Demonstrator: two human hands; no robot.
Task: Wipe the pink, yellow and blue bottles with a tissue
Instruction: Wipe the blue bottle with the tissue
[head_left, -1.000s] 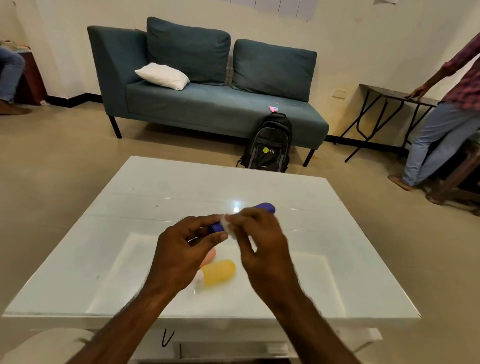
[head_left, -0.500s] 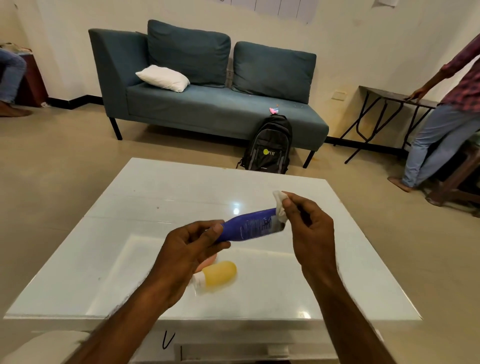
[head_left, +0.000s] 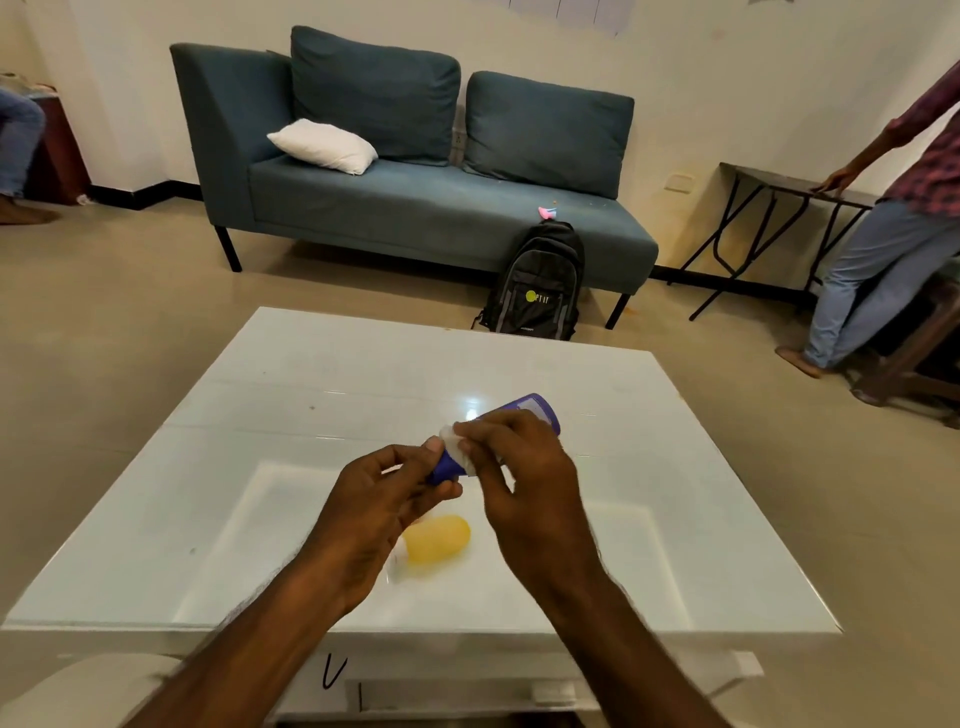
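The left hand (head_left: 379, 499) has its grip closed on the lower end of the blue bottle (head_left: 524, 410), held in the air above the surface (head_left: 322, 374). The right hand (head_left: 524, 483) pinches the tissue (head_left: 457, 449) against the bottle's side. So the blue bottle is in work. The yellow bottle (head_left: 436, 538) lies below the hands; the pink bottle is hidden. Whether these two are wiped I cannot tell. The surface has much open room, and its edges are well apart from the hands.
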